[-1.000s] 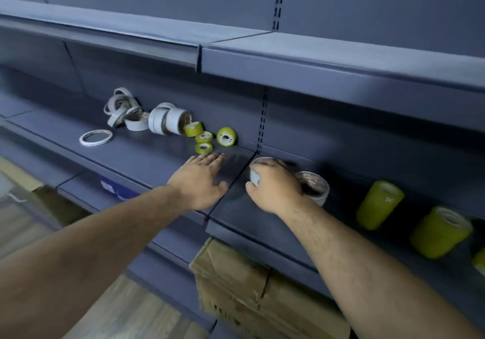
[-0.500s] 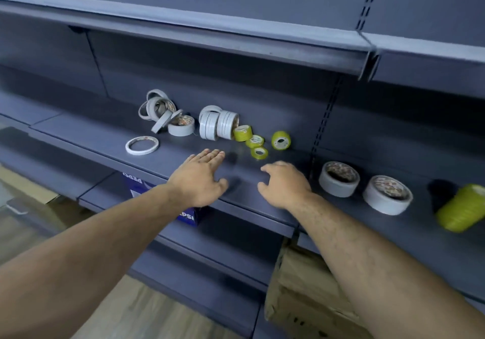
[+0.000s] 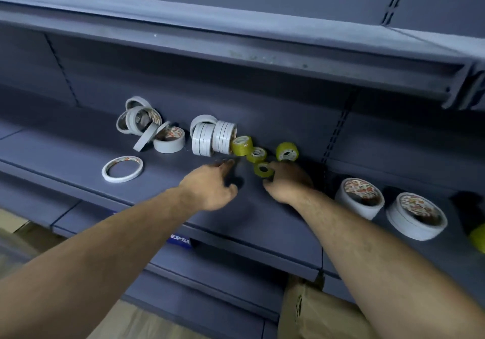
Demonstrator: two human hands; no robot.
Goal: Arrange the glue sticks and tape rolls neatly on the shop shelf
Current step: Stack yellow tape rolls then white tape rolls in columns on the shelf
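Head view. My left grip (image 3: pixel 210 186): straight-fingered, empty, above the shelf (image 3: pixel 65 155). My right grip (image 3: pixel 286 181) is at the yellow roll (image 3: pixel 263 170), its 10 o'clock; pinched or only touching, cannot tell. White rolls (image 3: pixel 212 138) farther out, same bearing. Best: pinch the rim lightly, lift clear, don't scatter neighbours.

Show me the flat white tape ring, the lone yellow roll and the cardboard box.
flat white tape ring (image 3: pixel 119 180): head view, near rim.
lone yellow roll (image 3: pixel 286 145): head view, yellow band.
cardboard box (image 3: pixel 315 312): head view, top face.
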